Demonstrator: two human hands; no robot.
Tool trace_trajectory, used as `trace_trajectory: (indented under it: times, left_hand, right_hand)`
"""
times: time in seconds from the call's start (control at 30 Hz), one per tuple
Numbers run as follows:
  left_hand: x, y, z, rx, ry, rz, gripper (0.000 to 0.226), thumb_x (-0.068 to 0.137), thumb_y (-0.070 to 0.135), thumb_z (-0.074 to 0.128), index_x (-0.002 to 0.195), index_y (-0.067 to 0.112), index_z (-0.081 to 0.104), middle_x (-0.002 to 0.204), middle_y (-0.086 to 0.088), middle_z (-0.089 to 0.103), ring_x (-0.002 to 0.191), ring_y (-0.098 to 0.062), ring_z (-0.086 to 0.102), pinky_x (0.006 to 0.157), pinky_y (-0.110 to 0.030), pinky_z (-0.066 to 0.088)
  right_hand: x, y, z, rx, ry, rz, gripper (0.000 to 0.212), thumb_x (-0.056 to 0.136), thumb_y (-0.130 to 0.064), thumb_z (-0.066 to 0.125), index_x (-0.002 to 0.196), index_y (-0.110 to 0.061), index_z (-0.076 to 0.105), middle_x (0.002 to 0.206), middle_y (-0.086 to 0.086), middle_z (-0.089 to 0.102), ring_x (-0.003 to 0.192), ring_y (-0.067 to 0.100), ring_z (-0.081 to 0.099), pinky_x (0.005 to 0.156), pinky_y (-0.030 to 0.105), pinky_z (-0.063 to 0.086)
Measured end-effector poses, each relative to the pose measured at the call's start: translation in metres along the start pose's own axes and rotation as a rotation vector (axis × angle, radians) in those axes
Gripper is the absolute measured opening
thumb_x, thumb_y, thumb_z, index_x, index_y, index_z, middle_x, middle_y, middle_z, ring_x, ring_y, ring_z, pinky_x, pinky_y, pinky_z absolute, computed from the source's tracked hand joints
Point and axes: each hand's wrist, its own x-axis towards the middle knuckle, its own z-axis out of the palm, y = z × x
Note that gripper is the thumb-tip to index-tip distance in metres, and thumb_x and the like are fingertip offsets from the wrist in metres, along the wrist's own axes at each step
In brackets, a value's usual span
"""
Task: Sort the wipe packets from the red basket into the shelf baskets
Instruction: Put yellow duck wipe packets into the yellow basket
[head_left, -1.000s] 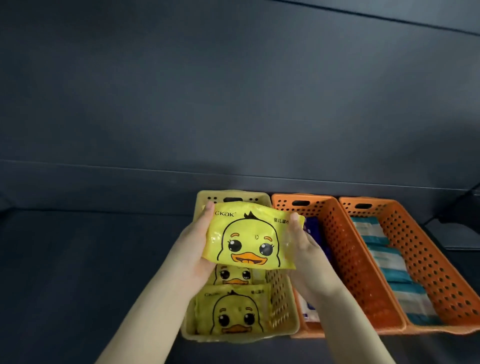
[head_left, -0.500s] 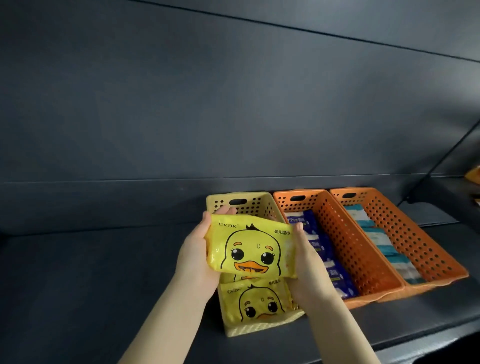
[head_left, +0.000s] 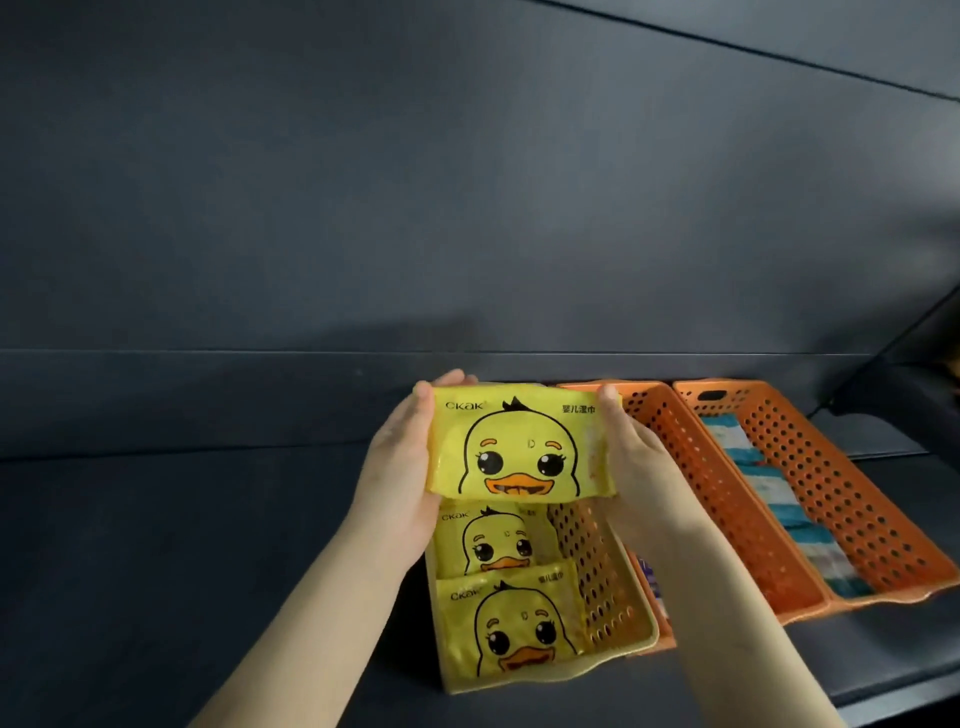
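A yellow wipe packet with a duck face (head_left: 519, 449) is held between both hands above the far end of the yellow shelf basket (head_left: 602, 587). My left hand (head_left: 400, 467) grips its left edge and my right hand (head_left: 631, 462) grips its right edge. Two more yellow duck packets (head_left: 511, 623) lie in the yellow basket below. The red basket is out of view.
Two orange baskets stand to the right on the dark shelf: the middle orange basket (head_left: 727, 504) shows a blue packet at its near end, the right orange basket (head_left: 852, 499) holds several teal-and-white packets. The dark shelf back wall (head_left: 467, 208) rises behind.
Both hands carried the duck packet a little farther back over the yellow basket. The camera view shifted, so the baskets now appear larger and nearer.
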Motion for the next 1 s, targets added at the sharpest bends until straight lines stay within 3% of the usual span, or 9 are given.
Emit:
trace_trajectory:
  times: [0.07, 0.17, 0.23, 0.33, 0.43, 0.63, 0.73, 0.83, 1.0]
  left_hand:
    - [0.008, 0.0, 0.001, 0.045, 0.022, 0.001, 0.038, 0.099, 0.04, 0.04, 0.122, 0.022, 0.064, 0.116, 0.004, 0.07, 0.102, -0.017, 0.069, 0.081, -0.039, 0.057]
    - [0.014, -0.006, -0.009, 0.208, 0.114, 0.089, 0.04, 0.098, 0.046, 0.038, 0.129, 0.03, 0.058, 0.126, 0.011, 0.064, 0.105, -0.003, 0.064, 0.087, -0.024, 0.049]
    - [0.014, -0.011, -0.022, 0.354, 0.219, 0.138, 0.043, 0.098, 0.05, 0.038, 0.138, 0.039, 0.046, 0.141, 0.02, 0.049, 0.116, 0.01, 0.047, 0.094, -0.017, 0.033]
    - [0.016, -0.023, -0.036, 0.505, 0.278, 0.004, 0.055, 0.097, 0.055, 0.033, 0.15, 0.044, 0.022, 0.156, 0.019, 0.024, 0.14, -0.004, 0.026, 0.111, -0.033, 0.023]
    - [0.013, -0.038, -0.029, 0.635, 0.201, -0.2, 0.062, 0.095, 0.062, 0.024, 0.152, 0.044, 0.006, 0.159, 0.013, 0.019, 0.145, -0.02, 0.024, 0.114, -0.046, 0.022]
    - [0.013, -0.047, -0.026, 0.571, 0.205, -0.173, 0.05, 0.1, 0.053, 0.026, 0.147, 0.038, 0.031, 0.137, 0.016, 0.046, 0.111, -0.001, 0.041, 0.091, -0.025, 0.031]
    - [0.014, -0.047, -0.027, 0.481, 0.207, -0.194, 0.048, 0.101, 0.051, 0.03, 0.147, 0.037, 0.033, 0.134, 0.015, 0.048, 0.107, -0.003, 0.042, 0.091, -0.028, 0.033]
    - [0.016, -0.052, -0.026, 0.362, 0.263, -0.187, 0.046, 0.102, 0.047, 0.033, 0.146, 0.035, 0.036, 0.137, 0.013, 0.048, 0.117, -0.008, 0.047, 0.094, -0.03, 0.036]
    - [0.018, -0.059, -0.024, 0.542, 0.299, -0.076, 0.051, 0.102, 0.045, 0.029, 0.148, 0.025, 0.034, 0.151, 0.004, 0.04, 0.138, -0.017, 0.037, 0.104, -0.026, 0.027]
  right_hand:
    - [0.006, -0.009, 0.002, 0.01, -0.094, -0.021, 0.037, 0.085, -0.043, 0.063, 0.099, -0.009, 0.063, 0.084, 0.013, 0.07, 0.079, 0.02, 0.072, 0.072, 0.035, 0.06]
    - [0.018, -0.004, 0.0, -0.066, -0.092, -0.076, 0.064, 0.074, -0.046, 0.077, 0.105, 0.007, 0.057, 0.101, 0.037, 0.06, 0.097, 0.057, 0.056, 0.08, 0.069, 0.049]
    - [0.026, 0.004, -0.007, -0.17, -0.056, -0.09, 0.047, 0.081, -0.038, 0.072, 0.1, 0.003, 0.061, 0.094, 0.027, 0.067, 0.09, 0.048, 0.063, 0.073, 0.055, 0.056]
    - [0.03, 0.019, -0.014, -0.399, -0.04, -0.044, 0.013, 0.09, -0.025, 0.066, 0.1, -0.018, 0.065, 0.088, -0.002, 0.075, 0.08, 0.016, 0.072, 0.063, 0.026, 0.059]
    - [0.024, 0.035, -0.001, -0.634, -0.068, -0.026, 0.027, 0.091, -0.029, 0.064, 0.116, -0.021, 0.059, 0.094, -0.008, 0.07, 0.082, 0.01, 0.069, 0.065, 0.027, 0.058]
    - [0.025, 0.054, 0.023, -0.688, -0.003, 0.118, 0.049, 0.087, -0.022, 0.07, 0.129, -0.025, 0.044, 0.125, 0.002, 0.049, 0.077, 0.011, 0.056, 0.058, 0.026, 0.056]
    - [0.03, 0.06, 0.027, -0.941, 0.072, -0.064, 0.049, 0.087, -0.023, 0.07, 0.13, -0.022, 0.047, 0.142, 0.004, 0.04, 0.11, 0.019, 0.056, 0.086, 0.032, 0.057]
    - [0.033, 0.065, 0.032, -1.345, -0.007, -0.388, 0.043, 0.09, -0.045, 0.061, 0.129, -0.027, 0.055, 0.154, -0.001, 0.03, 0.147, 0.028, 0.019, 0.12, 0.048, 0.019]
    - [0.036, 0.085, 0.044, -1.101, -0.426, -0.053, 0.06, 0.094, -0.054, 0.046, 0.149, -0.038, 0.027, 0.161, -0.006, 0.017, 0.147, 0.018, 0.02, 0.117, 0.039, 0.023]
